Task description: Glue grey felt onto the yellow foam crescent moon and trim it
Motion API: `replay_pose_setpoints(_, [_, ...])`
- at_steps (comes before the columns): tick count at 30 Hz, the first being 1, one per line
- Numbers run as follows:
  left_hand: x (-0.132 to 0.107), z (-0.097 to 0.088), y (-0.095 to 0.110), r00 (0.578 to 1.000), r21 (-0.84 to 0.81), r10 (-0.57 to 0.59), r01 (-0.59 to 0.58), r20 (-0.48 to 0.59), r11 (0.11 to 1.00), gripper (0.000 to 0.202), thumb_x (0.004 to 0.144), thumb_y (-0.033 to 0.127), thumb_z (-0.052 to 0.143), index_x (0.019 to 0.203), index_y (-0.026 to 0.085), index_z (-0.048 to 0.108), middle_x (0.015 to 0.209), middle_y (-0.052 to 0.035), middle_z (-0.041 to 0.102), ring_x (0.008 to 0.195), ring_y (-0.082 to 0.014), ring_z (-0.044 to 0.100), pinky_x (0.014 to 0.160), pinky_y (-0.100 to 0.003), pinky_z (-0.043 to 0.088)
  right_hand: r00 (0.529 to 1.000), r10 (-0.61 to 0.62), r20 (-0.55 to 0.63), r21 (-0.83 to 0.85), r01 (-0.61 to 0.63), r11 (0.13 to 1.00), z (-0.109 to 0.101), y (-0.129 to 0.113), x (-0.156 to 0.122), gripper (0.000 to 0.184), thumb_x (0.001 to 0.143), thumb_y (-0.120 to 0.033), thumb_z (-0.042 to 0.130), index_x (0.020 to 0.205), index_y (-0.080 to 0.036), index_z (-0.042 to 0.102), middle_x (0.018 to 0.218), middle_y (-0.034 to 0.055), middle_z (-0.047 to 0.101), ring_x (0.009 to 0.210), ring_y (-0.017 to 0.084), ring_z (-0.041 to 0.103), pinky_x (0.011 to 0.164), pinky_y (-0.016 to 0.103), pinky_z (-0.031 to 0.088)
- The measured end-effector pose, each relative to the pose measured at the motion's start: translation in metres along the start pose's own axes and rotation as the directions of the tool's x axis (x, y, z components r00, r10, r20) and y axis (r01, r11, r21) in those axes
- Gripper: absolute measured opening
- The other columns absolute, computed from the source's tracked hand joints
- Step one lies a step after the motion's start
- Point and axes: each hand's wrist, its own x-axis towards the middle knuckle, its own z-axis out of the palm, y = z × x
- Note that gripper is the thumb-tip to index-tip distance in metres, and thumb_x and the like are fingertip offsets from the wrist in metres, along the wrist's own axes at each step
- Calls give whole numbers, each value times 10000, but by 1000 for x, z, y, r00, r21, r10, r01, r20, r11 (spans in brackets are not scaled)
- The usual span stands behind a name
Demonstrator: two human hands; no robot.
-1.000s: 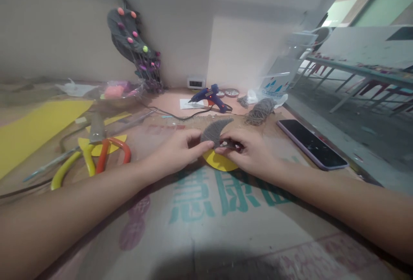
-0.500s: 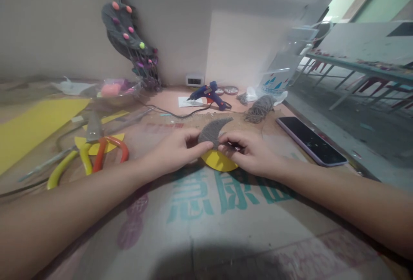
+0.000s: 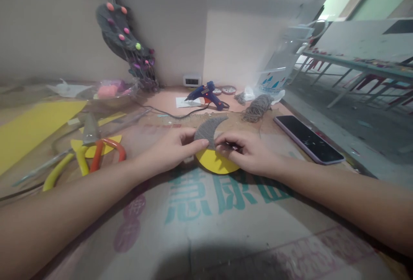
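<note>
A crescent moon cutout is held low over the cardboard. Its upper part is covered in grey yarn (image 3: 206, 128), while the lower part is bare yellow (image 3: 217, 163). My left hand (image 3: 176, 146) grips the crescent's left edge, thumb on top at the border between grey and yellow. My right hand (image 3: 247, 151) has its fingers closed at the inner side of the crescent; the yarn end they may hold is hidden. A ball of grey yarn (image 3: 257, 108) lies beyond my right hand. Behind the crescent, a blue glue gun (image 3: 206, 94) rests on a white card.
Scissors with orange and yellow handles (image 3: 97, 153) lie on yellow scraps at left, near a yellow sheet (image 3: 35, 129). A phone (image 3: 308, 139) lies at right by the table edge. A dark crescent with coloured balls (image 3: 121, 35) leans on the wall. Printed cardboard (image 3: 206, 245) covers the table.
The view has shifted slightly, so things sit a little further left. More of the crescent's yellow part shows under my hands. Both hands keep their grip.
</note>
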Motion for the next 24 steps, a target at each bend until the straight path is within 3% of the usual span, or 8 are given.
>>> replay_pose_setpoints(5, [0, 0, 0, 999, 20, 35, -35, 8, 999, 310, 846, 464, 562, 882, 183, 689, 816, -9, 661, 704, -154, 579, 595, -227, 445, 1000, -20, -12, 22, 20, 1000, 1, 1, 0, 110, 830, -123, 540, 843, -158, 644, 729, -2, 658, 619, 96, 549, 559, 199, 406])
replay_pose_setpoints(12, [0, 0, -3, 998, 47, 38, -40, 57, 998, 323, 854, 486, 555, 828, 176, 643, 657, 19, 564, 578, -123, 509, 511, -215, 379, 999, -40, 5, 7, 40, 999, 2, 0, 0, 105, 830, -113, 535, 842, -158, 630, 742, 2, 651, 631, 97, 546, 572, 202, 411])
replay_pose_setpoints(16, [0, 0, -3, 998, -2, 20, -19, 57, 1000, 294, 863, 449, 545, 851, 172, 642, 691, 7, 580, 599, -125, 510, 524, -222, 385, 998, -50, -48, -49, 48, 998, -2, 2, -1, 138, 877, -247, 552, 956, -153, 616, 825, 30, 656, 671, 121, 562, 586, 227, 428])
replay_pose_setpoints(19, [-1, 0, -2, 999, -39, -12, 13, 34, 999, 280, 857, 436, 552, 840, 170, 637, 670, 11, 569, 567, -115, 494, 491, -215, 368, 990, -98, -102, -117, 86, 989, -6, 8, -2, 261, 923, -361, 505, 1049, -146, 583, 936, 75, 665, 778, 164, 603, 667, 278, 471])
replay_pose_setpoints(24, [-3, 0, 0, 1000, -64, -21, 20, -17, 998, 270, 849, 426, 556, 847, 170, 641, 668, 15, 590, 540, -106, 492, 483, -211, 373, 982, -147, -114, -249, 115, 962, -11, 15, -2, 275, 963, -328, 443, 1109, -163, 606, 1088, 109, 681, 996, 221, 630, 862, 374, 488])
